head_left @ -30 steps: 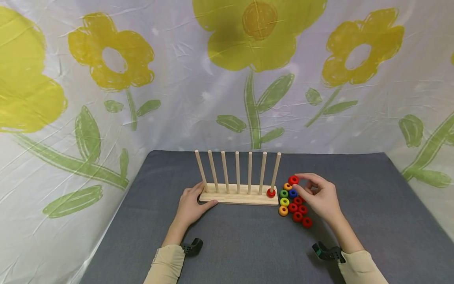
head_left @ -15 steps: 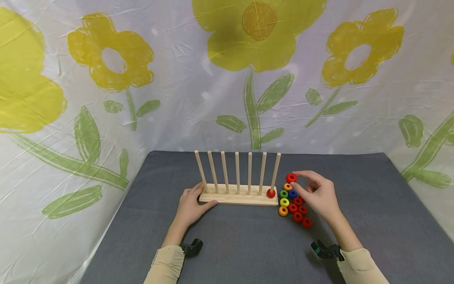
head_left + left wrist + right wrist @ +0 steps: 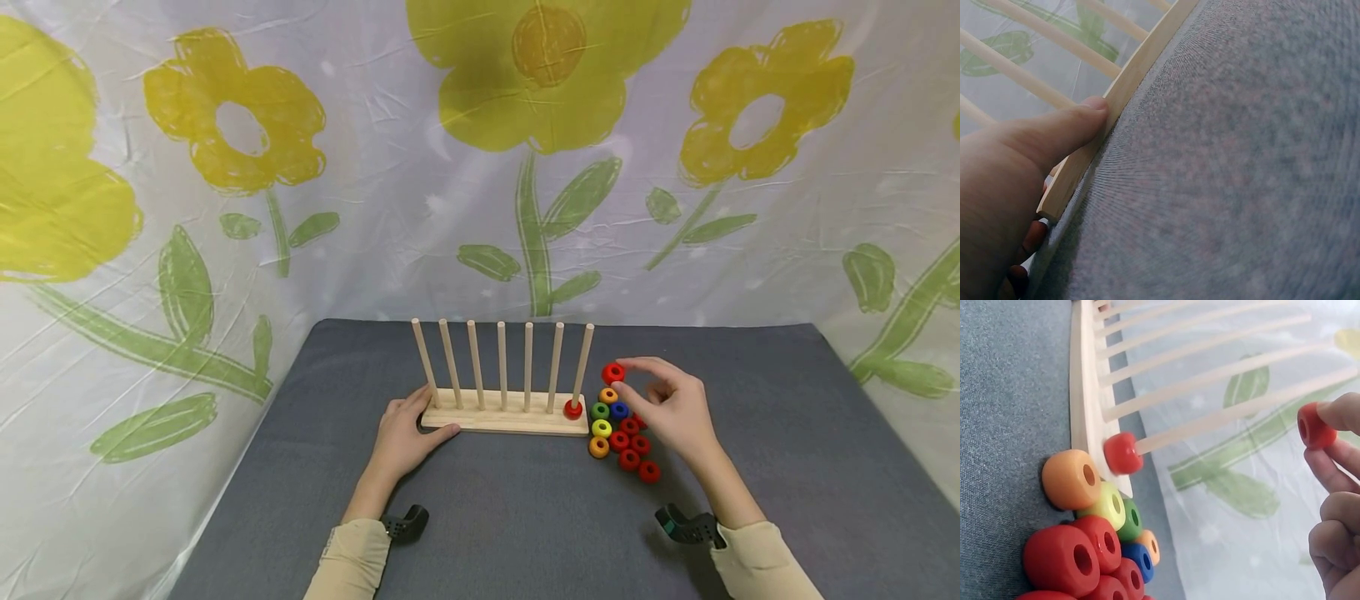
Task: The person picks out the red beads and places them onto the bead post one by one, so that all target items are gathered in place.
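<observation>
Thumb and fingers of my right hand point(image 3: 671, 408) pinch a red bead point(image 3: 1317, 426), raised above the table to the right of a wooden peg rack point(image 3: 504, 422). The bead's hole shows in the right wrist view. On the rack's rightmost peg point(image 3: 583, 367) sits another red bead point(image 3: 1124, 454), down at the base. My left hand point(image 3: 405, 437) grips the rack's left end, thumb along the front edge and fingers around the far side. In the left wrist view the thumb point(image 3: 1079, 125) presses on the base point(image 3: 1119, 94).
Loose beads lie close together right of the rack: several red ones point(image 3: 628, 459), a blue bead point(image 3: 618, 410), a green bead point(image 3: 600, 411), a yellow-green bead point(image 3: 602, 428) and two orange ones point(image 3: 598, 447). A grey cloth point(image 3: 510, 533) covers the table; a flower-print sheet point(image 3: 390, 208) hangs behind.
My right hand has moved slightly left and up with the red bead, toward the rightmost peg. The left hand and the rack have stayed in place.
</observation>
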### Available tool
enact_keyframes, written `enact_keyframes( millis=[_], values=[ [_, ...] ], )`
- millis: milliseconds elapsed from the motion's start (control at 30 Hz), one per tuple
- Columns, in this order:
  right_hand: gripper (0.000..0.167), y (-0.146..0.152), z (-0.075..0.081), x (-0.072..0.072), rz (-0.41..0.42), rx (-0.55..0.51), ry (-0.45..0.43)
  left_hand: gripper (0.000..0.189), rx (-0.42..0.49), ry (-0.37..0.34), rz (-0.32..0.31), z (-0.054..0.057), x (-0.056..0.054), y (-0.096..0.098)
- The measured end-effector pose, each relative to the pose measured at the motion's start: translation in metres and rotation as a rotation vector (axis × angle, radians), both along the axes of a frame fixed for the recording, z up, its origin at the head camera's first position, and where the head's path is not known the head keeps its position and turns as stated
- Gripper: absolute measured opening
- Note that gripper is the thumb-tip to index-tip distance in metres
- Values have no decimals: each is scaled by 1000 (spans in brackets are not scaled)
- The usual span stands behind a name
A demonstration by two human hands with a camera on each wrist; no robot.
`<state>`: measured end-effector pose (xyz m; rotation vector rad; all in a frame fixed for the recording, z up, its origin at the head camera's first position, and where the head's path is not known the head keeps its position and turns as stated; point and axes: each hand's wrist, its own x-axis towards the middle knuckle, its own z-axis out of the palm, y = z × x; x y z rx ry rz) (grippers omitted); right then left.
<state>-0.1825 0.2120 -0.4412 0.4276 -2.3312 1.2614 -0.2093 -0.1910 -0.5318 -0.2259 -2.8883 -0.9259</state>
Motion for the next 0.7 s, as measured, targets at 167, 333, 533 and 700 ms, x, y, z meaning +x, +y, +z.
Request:
enact_keyframes(
  millis=[167, 333, 533, 700],
  values=[
    [32, -2, 3, -1, 3, -12, 3, 92, -3, -5, -1, 0, -1, -1],
    [32, -8, 10, 2, -1, -20, 15, 92, 0, -12, -1, 0, -1, -1],
    [31, -12, 13, 4, -8, -24, 5, 91, 2, -10, -1, -1, -1, -1],
    [33, -6, 7, -1, -7, -22, -4, 91, 8, -16, -1, 0, -1, 0]
  ],
)
